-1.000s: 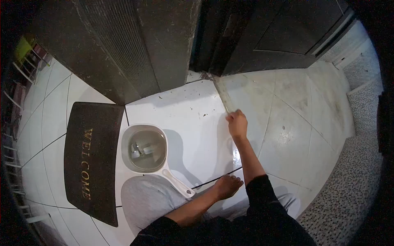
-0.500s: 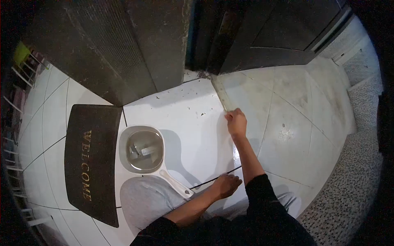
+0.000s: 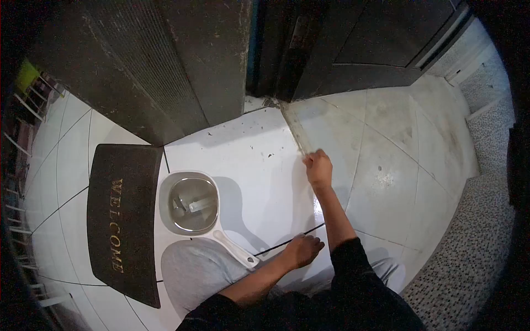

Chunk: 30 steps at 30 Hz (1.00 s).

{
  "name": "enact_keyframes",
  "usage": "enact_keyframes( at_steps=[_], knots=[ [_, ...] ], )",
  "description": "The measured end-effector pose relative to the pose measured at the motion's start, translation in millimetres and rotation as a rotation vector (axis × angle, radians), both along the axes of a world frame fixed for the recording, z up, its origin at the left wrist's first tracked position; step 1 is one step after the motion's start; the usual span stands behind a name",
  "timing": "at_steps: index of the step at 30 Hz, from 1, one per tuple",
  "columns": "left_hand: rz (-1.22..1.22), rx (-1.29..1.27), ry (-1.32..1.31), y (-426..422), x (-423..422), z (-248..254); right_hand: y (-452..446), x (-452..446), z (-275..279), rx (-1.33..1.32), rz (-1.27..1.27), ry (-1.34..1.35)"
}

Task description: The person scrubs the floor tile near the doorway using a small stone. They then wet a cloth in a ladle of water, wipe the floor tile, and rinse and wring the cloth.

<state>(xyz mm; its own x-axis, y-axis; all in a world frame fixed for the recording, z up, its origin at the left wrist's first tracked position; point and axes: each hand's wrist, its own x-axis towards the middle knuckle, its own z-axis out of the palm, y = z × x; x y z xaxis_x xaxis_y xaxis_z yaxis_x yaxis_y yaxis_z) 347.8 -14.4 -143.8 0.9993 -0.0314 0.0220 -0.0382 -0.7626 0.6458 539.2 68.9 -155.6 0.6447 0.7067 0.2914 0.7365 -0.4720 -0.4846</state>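
My right hand (image 3: 318, 167) is closed in a pinch at the near part of the raised seam (image 3: 295, 129) between the white floor tiles and the duller tiles. Whatever its fingers grip, if anything, is too small or hidden to make out. Lower down, my left hand (image 3: 303, 251) is curled closed over the floor in front of my body, its inside hidden from view. To its left stands a white-handled saucepan (image 3: 216, 215) with pale, blocky pieces (image 3: 196, 204) inside. The pan's handle (image 3: 234, 248) points toward my left forearm.
A dark doormat (image 3: 124, 220) lettered WELCOME lies left of the pan. Behind are a dark door panel (image 3: 165, 66) and another dark door (image 3: 381, 44). Small dark crumbs (image 3: 269, 155) dot the white tiles. A speckled surface (image 3: 464, 243) runs along the right.
The view has shifted slightly. My right hand stays closed at the seam, and my left hand keeps its place. The saucepan has not visibly moved on the floor.
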Motion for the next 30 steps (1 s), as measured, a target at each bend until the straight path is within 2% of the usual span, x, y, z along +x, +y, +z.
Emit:
enact_keyframes(
  at_steps=[3, 4, 5, 7, 8, 12, 17, 18, 22, 25, 26, 30],
  knots=[
    [-0.01, 0.057, -0.023, -2, 1, 0, -41, -15, -4, -0.048, 0.011, 0.052],
    [-0.017, 0.067, -0.012, -4, 2, 0, -41, -16, -17, 0.114, -0.036, 0.234],
    [-0.029, 0.077, 0.001, -6, 1, 0, -44, -12, -27, 0.107, -0.036, 0.238],
    [-0.008, 0.032, -0.022, -8, -1, -4, -21, -13, -2, 0.05, 0.003, -0.034],
    [0.016, -0.004, -0.049, -8, -1, -5, -4, -7, -5, 0.031, -0.027, -0.043],
    [-0.01, 0.084, 0.042, -1, -1, 4, 33, 8, 3, 0.044, 0.001, 0.041],
    [0.018, 0.019, -0.035, -5, -1, 1, -14, -11, 6, -0.007, -0.005, 0.129],
    [-0.004, 0.056, -0.01, -6, 0, -1, -23, -14, 6, 0.022, 0.055, 0.063],
    [0.028, 0.003, -0.069, -10, -2, -5, 5, -6, 2, -0.03, 0.005, -0.032],
    [0.033, 0.025, -0.05, -2, -4, 1, 34, 6, 6, 0.032, 0.031, 0.046],
    [0.015, 0.019, -0.029, 0, -4, 2, 32, 6, 8, 0.021, 0.022, 0.107],
    [-0.03, 0.024, 0.068, -3, 1, -4, -4, -3, 4, -0.027, 0.04, 0.063]
  ],
)
